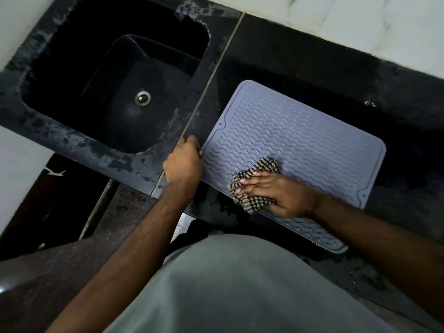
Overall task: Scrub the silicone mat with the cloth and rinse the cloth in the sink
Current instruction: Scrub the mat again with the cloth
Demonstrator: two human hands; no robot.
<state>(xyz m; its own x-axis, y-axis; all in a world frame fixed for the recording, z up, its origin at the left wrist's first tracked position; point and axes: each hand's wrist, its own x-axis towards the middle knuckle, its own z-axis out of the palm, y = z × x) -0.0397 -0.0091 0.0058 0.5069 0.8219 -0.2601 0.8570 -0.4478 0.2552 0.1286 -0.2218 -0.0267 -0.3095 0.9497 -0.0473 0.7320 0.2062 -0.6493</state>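
A grey-blue silicone mat (283, 131) with wavy ridges lies flat on the black counter, to the right of the sink. My right hand (274, 193) presses a crumpled brown-and-cream checked cloth (254, 181) onto the mat's near left part, fingers spread flat over it. My left hand (183, 162) rests on the counter at the mat's left edge, fingers curled against that edge. The black sink (79, 75) lies at the upper left, with a metal drain (142, 97) in its basin.
The black counter (312, 56) runs along a pale tiled wall (360, 22). A seam (216, 68) divides the sink slab from the counter. A small metal fitting (370, 103) sits at the far right. Water patches shine near the counter's front edge. My grey shirt fills the bottom.
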